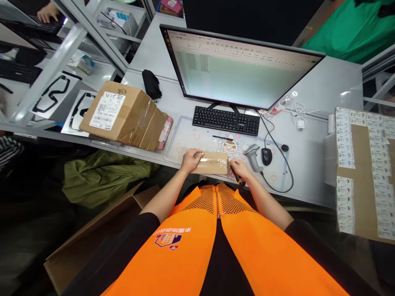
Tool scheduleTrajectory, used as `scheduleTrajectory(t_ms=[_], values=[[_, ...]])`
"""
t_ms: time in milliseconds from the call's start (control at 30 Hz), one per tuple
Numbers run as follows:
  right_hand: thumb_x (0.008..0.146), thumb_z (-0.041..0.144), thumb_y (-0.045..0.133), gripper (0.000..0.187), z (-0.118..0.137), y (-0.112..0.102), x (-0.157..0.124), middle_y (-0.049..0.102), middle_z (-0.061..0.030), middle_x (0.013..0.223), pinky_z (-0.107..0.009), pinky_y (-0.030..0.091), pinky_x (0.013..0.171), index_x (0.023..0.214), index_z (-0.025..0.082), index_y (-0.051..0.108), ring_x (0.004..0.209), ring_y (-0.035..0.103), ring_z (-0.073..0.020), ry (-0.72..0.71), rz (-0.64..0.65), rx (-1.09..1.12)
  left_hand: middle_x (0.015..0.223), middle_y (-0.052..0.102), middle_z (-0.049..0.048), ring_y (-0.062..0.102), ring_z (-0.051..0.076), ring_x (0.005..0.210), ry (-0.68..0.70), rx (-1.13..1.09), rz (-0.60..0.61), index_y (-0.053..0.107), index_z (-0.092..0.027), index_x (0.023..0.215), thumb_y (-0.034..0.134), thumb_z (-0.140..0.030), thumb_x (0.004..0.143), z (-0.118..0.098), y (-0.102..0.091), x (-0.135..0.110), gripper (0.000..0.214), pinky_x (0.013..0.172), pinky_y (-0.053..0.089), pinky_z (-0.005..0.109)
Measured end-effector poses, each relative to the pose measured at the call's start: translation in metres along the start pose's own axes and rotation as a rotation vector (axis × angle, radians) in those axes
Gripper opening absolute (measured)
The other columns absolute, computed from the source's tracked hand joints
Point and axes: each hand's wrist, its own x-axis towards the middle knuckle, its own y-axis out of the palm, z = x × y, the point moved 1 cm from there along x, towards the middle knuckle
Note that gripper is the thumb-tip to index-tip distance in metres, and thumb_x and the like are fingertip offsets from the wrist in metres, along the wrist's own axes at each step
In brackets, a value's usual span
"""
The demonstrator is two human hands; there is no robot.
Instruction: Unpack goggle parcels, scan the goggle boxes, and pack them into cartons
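Observation:
A small taped cardboard box (213,163) lies on the desk mat (185,135) near the front edge of the desk. My left hand (190,159) rests on the box's left end, fingers curled over its top. My right hand (239,169) is closed round a thin dark and yellow tool (237,176), probably a utility knife, with its tip at the box's right end.
A barcode scanner (253,155) and a mouse (266,156) lie right of my right hand. Behind are a keyboard (226,120) and a monitor (237,70). A large labelled carton (123,115) sits left. A label-covered box (364,172) stands right. Another person's hand (47,12) shows far left.

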Motion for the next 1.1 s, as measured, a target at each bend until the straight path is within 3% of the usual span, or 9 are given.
scheduleTrajectory(t_ms=[233, 500, 667, 767, 867, 1000, 1100], values=[[0.098, 0.069, 0.056, 0.049, -0.004, -0.002, -0.011, 0.060, 0.0018, 0.053, -0.027, 0.045, 0.042, 0.077, 0.026, 0.051, 0.042, 0.055, -0.0161, -0.002, 0.033, -0.100, 0.104, 0.080, 0.0100, 0.068, 0.030, 0.109, -0.045, -0.017, -0.008, 0.081, -0.024, 0.095, 0.068, -0.042, 0.097, 0.003, 0.001, 0.000, 0.022, 0.106, 0.051, 0.045], [0.099, 0.063, 0.054, 0.048, -0.017, -0.004, -0.044, 0.058, 0.0020, 0.048, -0.027, 0.039, 0.040, 0.069, 0.026, 0.050, 0.037, 0.048, -0.0148, 0.009, 0.125, -0.150, 0.098, 0.080, 0.0101, 0.067, 0.031, 0.106, 0.004, 0.000, 0.034, 0.080, -0.025, 0.090, 0.069, -0.044, 0.096, 0.003, 0.001, 0.001, 0.023, 0.103, 0.051, 0.045], [0.090, 0.078, 0.058, 0.061, -0.032, 0.011, -0.060, 0.053, 0.0025, 0.047, -0.026, 0.036, 0.044, 0.061, 0.025, 0.050, 0.040, 0.045, -0.0127, -0.045, 0.158, -0.143, 0.099, 0.080, 0.0102, 0.067, 0.031, 0.107, -0.003, 0.001, 0.030, 0.080, -0.025, 0.090, 0.070, -0.045, 0.095, 0.004, 0.003, 0.001, 0.023, 0.104, 0.051, 0.045], [0.079, 0.086, 0.065, 0.066, -0.049, 0.026, -0.071, 0.058, 0.0019, 0.055, -0.026, 0.038, 0.048, 0.066, 0.024, 0.052, 0.048, 0.049, -0.0131, -0.076, 0.183, -0.023, 0.100, 0.079, 0.0105, 0.067, 0.031, 0.107, 0.006, -0.009, 0.021, 0.079, -0.025, 0.089, 0.070, -0.044, 0.095, 0.005, 0.005, 0.002, 0.023, 0.106, 0.051, 0.046], [0.079, 0.086, 0.064, 0.063, -0.060, 0.020, -0.077, 0.064, 0.0004, 0.061, -0.027, 0.040, 0.049, 0.076, 0.024, 0.057, 0.050, 0.054, -0.0157, -0.045, 0.116, 0.005, 0.099, 0.078, 0.0113, 0.068, 0.031, 0.107, 0.017, -0.033, 0.015, 0.078, -0.023, 0.089, 0.067, -0.042, 0.096, 0.005, 0.004, 0.003, 0.023, 0.108, 0.051, 0.047], [0.095, 0.066, 0.057, 0.043, -0.036, -0.018, -0.078, 0.074, -0.0040, 0.076, -0.029, 0.053, 0.061, 0.089, 0.023, 0.061, 0.065, 0.069, -0.0204, -0.132, -0.041, -0.225, 0.122, 0.077, 0.0133, 0.068, 0.029, 0.121, -0.010, -0.077, -0.038, 0.075, -0.020, 0.114, 0.057, -0.038, 0.102, 0.013, -0.009, -0.007, 0.028, 0.114, 0.049, 0.046], [0.105, 0.044, 0.050, 0.031, 0.013, -0.018, -0.072, 0.080, -0.0078, 0.088, -0.032, 0.055, 0.079, 0.107, 0.021, 0.069, 0.083, 0.075, -0.0236, -0.280, -0.089, -0.664, 0.148, 0.066, 0.0145, 0.060, 0.030, 0.141, -0.085, -0.206, 0.013, 0.064, -0.020, 0.141, 0.067, -0.042, 0.097, 0.027, -0.017, -0.029, 0.049, 0.124, 0.043, 0.047]])
